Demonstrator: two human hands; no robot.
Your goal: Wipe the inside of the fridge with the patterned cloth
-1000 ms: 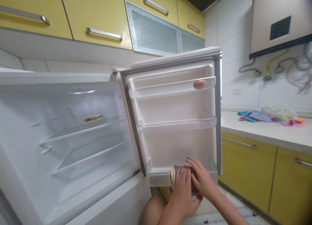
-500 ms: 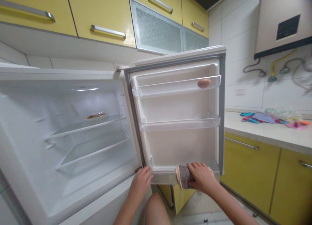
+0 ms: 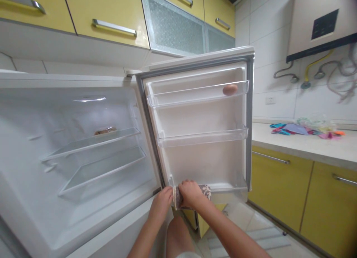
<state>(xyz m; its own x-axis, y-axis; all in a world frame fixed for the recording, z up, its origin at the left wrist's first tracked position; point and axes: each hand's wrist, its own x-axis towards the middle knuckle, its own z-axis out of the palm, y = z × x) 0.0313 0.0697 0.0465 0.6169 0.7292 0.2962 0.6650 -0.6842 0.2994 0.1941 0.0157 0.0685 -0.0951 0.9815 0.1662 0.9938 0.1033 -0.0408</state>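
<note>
At the bottom left corner of the open fridge door (image 3: 195,112), the right hand (image 3: 190,193) is curling its fingers over a folded grey cloth (image 3: 205,191), pressing it on the lowest door shelf (image 3: 228,187). Just beside it the left hand (image 3: 161,203) is resting, fingers bent, on the door's lower edge. An egg (image 3: 230,89) is lying in the top door shelf
</note>
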